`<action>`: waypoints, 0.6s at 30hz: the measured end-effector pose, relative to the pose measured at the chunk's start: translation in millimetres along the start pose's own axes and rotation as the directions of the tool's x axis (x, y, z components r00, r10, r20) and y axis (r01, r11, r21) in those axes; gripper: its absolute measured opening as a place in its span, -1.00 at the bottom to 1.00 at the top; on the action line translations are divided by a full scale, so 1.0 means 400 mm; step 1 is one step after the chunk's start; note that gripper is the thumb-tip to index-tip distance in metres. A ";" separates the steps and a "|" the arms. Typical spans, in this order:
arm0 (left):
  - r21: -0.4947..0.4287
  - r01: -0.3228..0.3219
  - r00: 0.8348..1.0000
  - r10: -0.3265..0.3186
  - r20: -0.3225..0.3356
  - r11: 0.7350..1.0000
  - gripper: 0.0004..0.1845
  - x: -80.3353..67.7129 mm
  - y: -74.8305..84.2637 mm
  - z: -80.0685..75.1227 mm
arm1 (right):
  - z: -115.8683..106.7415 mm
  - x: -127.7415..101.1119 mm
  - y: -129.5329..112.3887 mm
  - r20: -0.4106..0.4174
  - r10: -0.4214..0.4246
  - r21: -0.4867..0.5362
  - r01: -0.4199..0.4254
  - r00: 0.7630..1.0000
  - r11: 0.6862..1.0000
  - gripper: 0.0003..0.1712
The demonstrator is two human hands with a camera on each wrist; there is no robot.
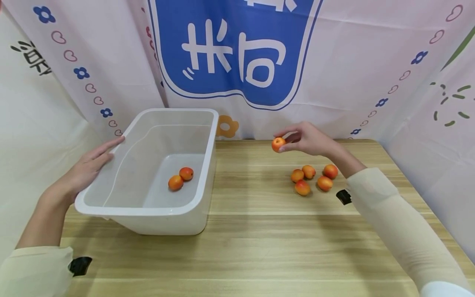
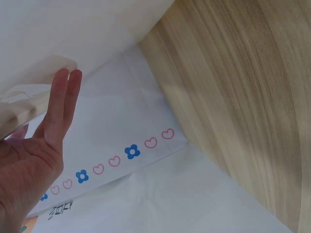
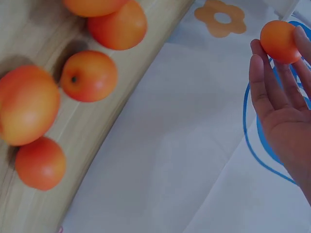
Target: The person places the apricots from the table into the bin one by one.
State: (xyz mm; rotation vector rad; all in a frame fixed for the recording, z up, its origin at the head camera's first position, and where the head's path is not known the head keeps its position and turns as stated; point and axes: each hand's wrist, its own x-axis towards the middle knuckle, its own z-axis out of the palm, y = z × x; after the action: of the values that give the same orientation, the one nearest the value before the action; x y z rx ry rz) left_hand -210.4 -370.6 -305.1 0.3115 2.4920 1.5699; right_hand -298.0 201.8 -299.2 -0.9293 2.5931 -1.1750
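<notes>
Apricot point(image 1: 278, 144) number one sits pinched at the fingertips of my right hand point(image 1: 309, 139), held in the air above the far part of the wooden table point(image 1: 259, 247), well to the right of the white tub point(image 1: 202, 194). My left hand point(image 1: 87, 167) lies flat with straight fingers against the tub's left rim, holding nothing. The table has a pale striped grain, and a white cloth backdrop point(image 1: 352, 62) printed with a big blue emblem, small blue flowers and pink hearts closes it in behind and at both sides. Counting the fruit: one in my fingers, two inside the tub point(image 1: 180, 178) lying touching each other on its floor, and five in a loose cluster on the table point(image 1: 313, 178) to the right of the tub, just below my right hand. One tub in all.
</notes>
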 end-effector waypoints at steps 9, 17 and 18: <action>0.005 0.003 1.000 -0.003 -0.004 1.000 -0.45 0.002 -0.002 -0.001 | 0.023 0.043 -0.048 0.005 -0.016 0.057 0.015 1.000 0.998 -0.60; -0.037 -0.009 1.000 0.009 0.005 0.999 -0.46 0.002 -0.003 -0.002 | 0.034 0.070 -0.085 0.011 -0.103 0.117 0.101 0.995 0.988 -0.59; -0.045 -0.006 1.000 0.006 0.007 0.999 -0.46 0.002 -0.002 -0.002 | 0.035 0.074 -0.090 0.010 -0.115 0.122 0.112 0.993 0.986 -0.59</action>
State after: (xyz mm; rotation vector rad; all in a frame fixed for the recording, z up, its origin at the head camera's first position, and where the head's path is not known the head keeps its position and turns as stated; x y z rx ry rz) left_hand -211.5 -371.5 -305.6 0.3180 2.4492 1.6220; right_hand -299.2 157.6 -279.2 -1.0680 2.4525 -1.3304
